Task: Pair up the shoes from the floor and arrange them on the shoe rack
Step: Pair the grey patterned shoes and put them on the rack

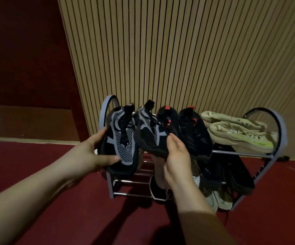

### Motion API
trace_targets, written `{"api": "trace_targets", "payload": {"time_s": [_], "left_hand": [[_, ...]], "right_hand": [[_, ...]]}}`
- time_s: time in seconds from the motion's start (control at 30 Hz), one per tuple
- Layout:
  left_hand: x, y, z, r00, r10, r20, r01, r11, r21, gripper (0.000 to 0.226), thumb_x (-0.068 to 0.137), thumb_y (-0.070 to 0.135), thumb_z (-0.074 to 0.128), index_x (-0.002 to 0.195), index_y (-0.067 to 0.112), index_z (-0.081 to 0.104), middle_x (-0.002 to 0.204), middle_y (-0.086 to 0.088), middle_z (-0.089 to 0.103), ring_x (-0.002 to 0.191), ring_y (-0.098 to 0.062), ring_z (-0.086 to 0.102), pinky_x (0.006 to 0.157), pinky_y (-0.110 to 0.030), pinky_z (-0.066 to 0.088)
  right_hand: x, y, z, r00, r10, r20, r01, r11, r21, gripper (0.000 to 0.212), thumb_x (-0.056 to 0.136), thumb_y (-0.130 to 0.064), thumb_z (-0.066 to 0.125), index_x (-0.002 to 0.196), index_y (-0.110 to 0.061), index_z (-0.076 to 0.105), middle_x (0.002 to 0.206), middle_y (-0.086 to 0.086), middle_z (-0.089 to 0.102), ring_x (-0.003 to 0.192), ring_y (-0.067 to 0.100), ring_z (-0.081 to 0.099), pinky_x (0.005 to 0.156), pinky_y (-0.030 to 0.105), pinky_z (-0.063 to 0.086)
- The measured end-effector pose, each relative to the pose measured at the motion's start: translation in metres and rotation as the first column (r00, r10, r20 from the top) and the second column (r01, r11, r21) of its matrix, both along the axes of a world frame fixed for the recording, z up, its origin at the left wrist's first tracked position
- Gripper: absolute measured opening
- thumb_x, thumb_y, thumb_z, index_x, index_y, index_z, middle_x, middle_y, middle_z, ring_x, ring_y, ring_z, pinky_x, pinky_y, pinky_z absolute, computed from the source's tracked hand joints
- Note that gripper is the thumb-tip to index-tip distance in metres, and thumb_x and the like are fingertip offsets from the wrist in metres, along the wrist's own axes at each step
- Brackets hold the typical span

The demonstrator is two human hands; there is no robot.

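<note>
A grey metal shoe rack point(277, 124) stands against the slatted wall. My left hand point(97, 152) grips one black-and-grey knit sneaker point(123, 138) at the rack's top left. My right hand point(176, 156) holds the matching black-and-grey sneaker point(150, 131) by its toe, just right of the first. On the top shelf beside them sit two black sneakers with red tabs point(194, 133) and a pair of pale green sneakers point(238, 133) at the right end.
Lower shelves hold dark shoes point(231, 175), pale shoes point(221, 198) and a black-and-white shoe point(158, 191). Red carpet point(37, 156) covers the floor. A tan slatted wall point(178, 50) rises behind the rack, with a dark red wall point(23, 50) to the left.
</note>
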State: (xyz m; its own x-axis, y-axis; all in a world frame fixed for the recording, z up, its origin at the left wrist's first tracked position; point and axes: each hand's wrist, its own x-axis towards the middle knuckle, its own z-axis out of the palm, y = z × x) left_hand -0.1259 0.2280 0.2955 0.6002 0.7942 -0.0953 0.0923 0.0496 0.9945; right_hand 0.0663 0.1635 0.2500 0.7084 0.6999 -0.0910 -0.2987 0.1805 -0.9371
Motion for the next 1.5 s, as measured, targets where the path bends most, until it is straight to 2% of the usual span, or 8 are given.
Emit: {"api": "trace_targets", "payload": {"time_s": [0.17, 0.37, 0.63, 0.87, 0.97, 1.07, 1.4, 1.5], "left_hand": [[0.015, 0.042, -0.003, 1.0, -0.024, 0.008, 0.025, 0.984, -0.177, 0.072, 0.077, -0.014, 0.064, 0.134, 0.023, 0.044, 0.106, -0.002, 0.067, 0.096, -0.023, 0.067, 0.082, -0.04, 0.057], [0.017, 0.062, -0.017, 0.999, 0.033, 0.0, -0.033, 0.979, -0.202, 0.07, 0.082, -0.005, 0.065, 0.14, 0.024, 0.039, 0.117, -0.006, 0.062, 0.106, -0.028, 0.061, 0.09, -0.044, 0.052], [0.004, 0.035, -0.048, 0.817, 0.105, -0.567, 0.29, 0.775, 0.562, 0.097, 0.075, 0.055, 0.067, 0.148, 0.04, 0.006, 0.154, 0.001, -0.017, 0.143, -0.027, 0.009, 0.116, -0.038, 0.022], [0.021, 0.043, -0.049, 0.717, 0.276, -0.64, 0.306, 0.7, 0.645, 0.09, 0.086, 0.056, 0.05, 0.15, 0.03, -0.007, 0.156, -0.007, -0.023, 0.141, -0.036, 0.009, 0.114, -0.04, 0.016], [0.015, 0.04, -0.045, 0.724, 0.28, -0.631, 0.332, 0.659, 0.674, 0.091, 0.082, 0.055, 0.056, 0.151, 0.022, 0.005, 0.157, -0.014, -0.012, 0.136, -0.039, 0.021, 0.111, -0.045, 0.025], [0.017, 0.047, -0.034, 0.778, 0.343, -0.527, 0.401, 0.376, 0.836, 0.084, 0.071, 0.052, 0.065, 0.141, 0.012, 0.041, 0.149, -0.026, 0.027, 0.109, -0.043, 0.051, 0.086, -0.051, 0.049], [0.009, 0.062, -0.047, 0.791, 0.364, -0.492, 0.348, 0.394, 0.851, 0.073, 0.087, 0.063, 0.026, 0.124, 0.01, 0.06, 0.136, -0.02, 0.05, 0.092, -0.039, 0.06, 0.078, -0.047, 0.052], [0.019, 0.067, -0.049, 0.797, 0.378, -0.471, 0.347, 0.35, 0.87, 0.066, 0.078, 0.057, 0.05, 0.123, 0.011, 0.062, 0.137, -0.02, 0.049, 0.098, -0.036, 0.053, 0.075, -0.047, 0.053]], "right_hand": [[0.002, 0.013, 0.049, 0.834, 0.024, 0.551, 0.13, 0.963, -0.238, 0.045, 0.097, -0.03, 0.049, 0.141, -0.023, 0.04, 0.132, -0.002, 0.053, 0.118, 0.012, 0.051, 0.099, 0.032, 0.045], [-0.003, 0.035, 0.041, 0.785, 0.177, 0.594, 0.129, 0.891, -0.435, 0.052, 0.098, -0.029, 0.049, 0.146, -0.019, 0.032, 0.142, 0.004, 0.046, 0.129, 0.022, 0.045, 0.102, 0.034, 0.042], [-0.005, 0.051, 0.023, 0.836, 0.137, 0.531, 0.129, 0.892, -0.433, 0.05, 0.1, -0.026, 0.044, 0.147, -0.014, 0.031, 0.143, 0.009, 0.044, 0.131, 0.025, 0.042, 0.105, 0.035, 0.037], [0.004, 0.053, 0.024, 0.738, 0.404, 0.54, 0.025, 0.784, -0.62, 0.063, 0.1, -0.039, 0.037, 0.152, -0.017, 0.009, 0.151, 0.012, 0.03, 0.136, 0.03, 0.034, 0.107, 0.038, 0.032], [0.008, 0.047, 0.024, 0.706, 0.508, 0.493, -0.094, 0.758, -0.645, 0.094, 0.088, -0.05, 0.057, 0.152, -0.018, -0.004, 0.157, 0.009, 0.014, 0.142, 0.028, 0.023, 0.112, 0.04, 0.026], [0.014, 0.04, 0.02, 0.659, 0.582, 0.477, -0.166, 0.731, -0.662, 0.109, 0.081, -0.046, 0.068, 0.15, -0.02, -0.013, 0.157, 0.006, 0.012, 0.142, 0.025, 0.023, 0.113, 0.038, 0.025], [0.003, 0.053, 0.002, 0.936, 0.195, 0.293, -0.115, 0.957, -0.268, 0.077, 0.089, -0.012, 0.064, 0.151, -0.022, 0.019, 0.14, 0.001, 0.048, 0.127, 0.02, 0.049, 0.108, 0.044, 0.039], [0.002, 0.062, 0.001, 0.958, 0.112, 0.263, -0.045, 0.968, -0.246, 0.074, 0.09, -0.014, 0.062, 0.151, -0.022, 0.02, 0.143, 0.004, 0.046, 0.128, 0.02, 0.048, 0.107, 0.044, 0.04]]}}
